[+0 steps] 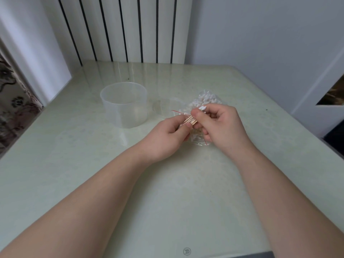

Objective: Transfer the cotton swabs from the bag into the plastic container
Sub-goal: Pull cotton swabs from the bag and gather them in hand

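Both hands are on one small bundle of cotton swabs (190, 120), held in the air just above the bag (208, 98). Left hand (167, 135): thumb and curled fingers pinch the lower ends of the wooden sticks. Right hand (221, 125): thumb and fingers are curled round the upper part of the same bundle, white cotton tips poking out above its index finger at the far end. Sticks run diagonally, low at the left hand, higher toward the right. Bag is clear plastic with a thin red line along its mouth, lies on the table (167, 192), and is largely hidden under the right hand. The part showing beyond the fingers is full of white swab tips. Can't tell whether either hand also touches the bag. Plastic container (123, 105): translucent, round, upright, open top. It sits on the table left of the bag and beyond the left hand, apart from both hands and not touching the bag. Table top is pale green and glossy, with reflections. Both forearms are bare, coming in from the near edge. Behind the table: white radiator (121, 28) with dark gaps, grey wall (260, 34) to the right, patterned fabric (13, 112) at the far left edge.
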